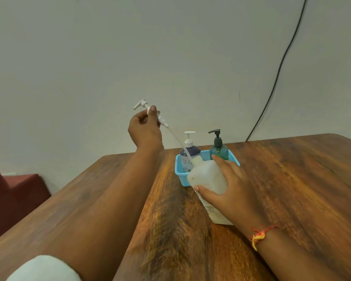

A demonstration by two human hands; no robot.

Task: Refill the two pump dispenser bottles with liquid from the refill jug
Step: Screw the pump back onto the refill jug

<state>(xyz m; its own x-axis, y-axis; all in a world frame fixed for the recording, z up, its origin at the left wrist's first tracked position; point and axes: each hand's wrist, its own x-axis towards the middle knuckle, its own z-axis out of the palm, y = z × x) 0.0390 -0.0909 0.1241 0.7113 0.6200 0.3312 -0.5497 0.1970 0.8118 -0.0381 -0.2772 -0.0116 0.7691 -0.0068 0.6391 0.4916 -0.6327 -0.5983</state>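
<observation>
Left hand (145,128): raised above the bench (292,179), fingers and thumb pinched on the collar of a white pump head (139,104). Its long dip tube (176,138) slants down to the neck of the refill jug (208,175), and the lower end looks to be at or just inside the opening. Right hand (231,185): fingers spread and curled over the jug's shoulder, thumb on the near face, steadying it on the bench. Whether the jug's base sits flat cannot be told. Blue basket (177,169): just behind the jug, holding both dispensers side by side, the white-pump bottle (185,163) and the teal bottle (219,152), each with its pump fitted, so neither is ready to be filled. Wall behind: a dark cable (278,74).

Hazards, as judged:
- The wet tube is likely to drip onto the bench or into the basket once it clears the neck.
- The tube tip may snag the rim and tug the jug sideways.
- With the pump out, the jug is open, and a slip of the spread-finger hold on smooth plastic would spill it.
- The basket is close enough for a tipped jug or a swung tube to knock a bottle over.
</observation>
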